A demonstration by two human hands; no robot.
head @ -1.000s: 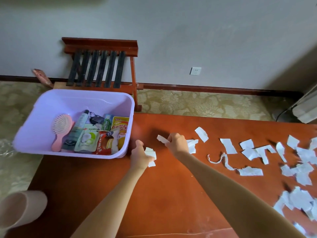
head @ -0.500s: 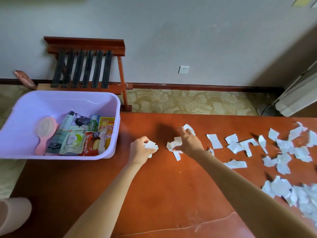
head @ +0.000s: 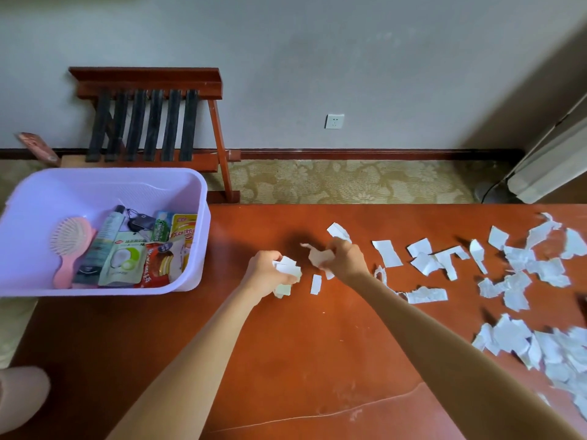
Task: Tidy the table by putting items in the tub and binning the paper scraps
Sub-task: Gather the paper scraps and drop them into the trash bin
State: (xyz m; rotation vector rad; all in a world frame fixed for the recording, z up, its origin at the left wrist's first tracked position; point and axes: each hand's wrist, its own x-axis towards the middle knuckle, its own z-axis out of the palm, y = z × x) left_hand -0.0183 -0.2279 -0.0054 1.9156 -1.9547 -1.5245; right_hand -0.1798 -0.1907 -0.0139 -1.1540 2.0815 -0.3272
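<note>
The lilac tub (head: 193, 249) sits at the table's left end and holds a pink hairbrush (head: 71, 246), a tube, snack pouches and other small items. Mid-table, my left hand (head: 265, 274) is closed around a small bunch of white paper scraps (head: 287, 274). Just to its right, my right hand (head: 344, 258) pinches more scraps (head: 320, 257) above the wood. One small scrap (head: 316, 284) lies between the hands. Many torn white scraps (head: 521, 274) are strewn over the right half of the table.
The red-brown table (head: 286, 360) shows a long scratch near its front edge. A beige bin (head: 19, 398) stands on the floor at the lower left. Behind the tub is a wooden luggage rack (head: 152, 122) against the wall. A white appliance (head: 552, 160) stands at the far right.
My right hand has lifted scraps off the table and drawn them left, close to the left hand's bunch. The head has shifted, so the tub sits further right in view.
</note>
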